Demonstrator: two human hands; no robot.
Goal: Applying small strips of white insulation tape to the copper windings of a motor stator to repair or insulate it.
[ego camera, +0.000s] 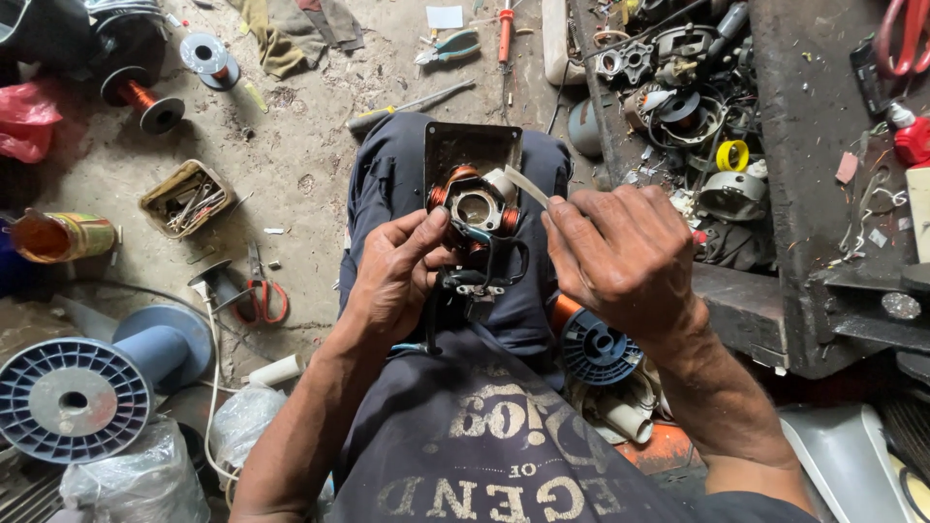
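place: motor-rewinding repair workshop | floor: dusty concrete strewn with copper wire spools point(145, 102), empty blue reel point(76, 399), red-handled scissors point(260, 291), pliers point(450, 48), screwdriver point(505, 29) | bench: grimy metal shelf point(804, 145) heaped with coil and motor parts point(678, 87)

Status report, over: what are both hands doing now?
Left hand grips the copper coil plate on the lap. Right hand holds a thin pale strip at the coil. Nothing blocks.
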